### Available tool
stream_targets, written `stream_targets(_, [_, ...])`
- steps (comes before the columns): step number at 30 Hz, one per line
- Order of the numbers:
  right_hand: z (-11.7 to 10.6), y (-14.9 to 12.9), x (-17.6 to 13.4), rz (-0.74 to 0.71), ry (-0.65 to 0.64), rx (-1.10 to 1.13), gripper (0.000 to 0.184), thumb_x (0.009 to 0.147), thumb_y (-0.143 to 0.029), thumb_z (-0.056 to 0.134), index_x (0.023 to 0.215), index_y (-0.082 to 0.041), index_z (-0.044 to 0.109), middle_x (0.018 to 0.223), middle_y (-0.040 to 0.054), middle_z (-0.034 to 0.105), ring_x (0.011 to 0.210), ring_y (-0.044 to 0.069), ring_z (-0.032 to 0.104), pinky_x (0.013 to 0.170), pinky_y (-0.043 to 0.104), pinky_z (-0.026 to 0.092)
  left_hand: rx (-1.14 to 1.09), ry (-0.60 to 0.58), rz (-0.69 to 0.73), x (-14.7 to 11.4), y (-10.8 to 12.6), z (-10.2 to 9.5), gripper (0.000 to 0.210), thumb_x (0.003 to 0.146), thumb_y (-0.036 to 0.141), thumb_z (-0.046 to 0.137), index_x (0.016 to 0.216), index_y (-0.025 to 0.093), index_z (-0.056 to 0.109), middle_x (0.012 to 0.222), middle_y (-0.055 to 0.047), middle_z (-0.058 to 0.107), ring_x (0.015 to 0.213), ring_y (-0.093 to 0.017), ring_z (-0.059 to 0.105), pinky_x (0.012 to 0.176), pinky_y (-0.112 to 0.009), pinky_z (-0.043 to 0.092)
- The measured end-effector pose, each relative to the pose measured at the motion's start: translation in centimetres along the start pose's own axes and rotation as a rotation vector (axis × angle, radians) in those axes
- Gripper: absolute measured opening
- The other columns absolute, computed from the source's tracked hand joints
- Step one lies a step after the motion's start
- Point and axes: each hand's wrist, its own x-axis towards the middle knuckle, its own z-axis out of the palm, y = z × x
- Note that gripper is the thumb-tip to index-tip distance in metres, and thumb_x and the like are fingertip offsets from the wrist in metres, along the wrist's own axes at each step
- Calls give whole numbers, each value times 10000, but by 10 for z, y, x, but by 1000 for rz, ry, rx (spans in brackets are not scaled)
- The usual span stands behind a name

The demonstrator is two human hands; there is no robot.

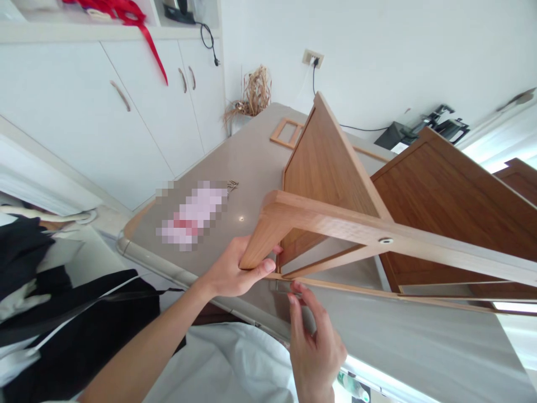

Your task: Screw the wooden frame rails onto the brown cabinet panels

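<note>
While my left hand (pixel 229 274) clasps the smooth, angled wooden frame (pixel 327 217), cut off at right, I cannot tell whether my right hand (pixel 316 342) pinches anything.

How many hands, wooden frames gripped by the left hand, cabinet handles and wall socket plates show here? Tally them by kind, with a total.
Hands: 2
Wooden frame gripped by the left hand: 1
Cabinet handles: 3
Wall socket plate: 1
Total: 7
</note>
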Motion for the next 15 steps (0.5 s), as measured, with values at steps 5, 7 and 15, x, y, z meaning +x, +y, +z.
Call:
stream_targets(5, [-2,0,-6,-64,-45,-23,289,1005,-201,682,1291,-157,668,1051,49,808,851,133,779,816,227,604,22,26,2,0,5,0,510,945,611,654,1098,139,776,709,-12,598,655,-151,590,652,-259,495])
stream_targets(7, [-3,2,-7,-59,-46,-16,251,1006,-196,679,1254,-162,684,1014,46,793,831,126,760,806,230,597,22,23,-4,-1,5,0,516,936,610,660,1102,136,779,676,-1,573,632,-145,576,625,-250,476])
stream_targets(15, [-6,12,-1,-71,-10,-101,205,967,-238,736,1166,-190,746,1028,63,694,891,139,703,827,253,576,-13,-54,-62,2,11,-4,473,926,570,702,1088,128,751,693,22,548,602,-104,503,582,-216,431])
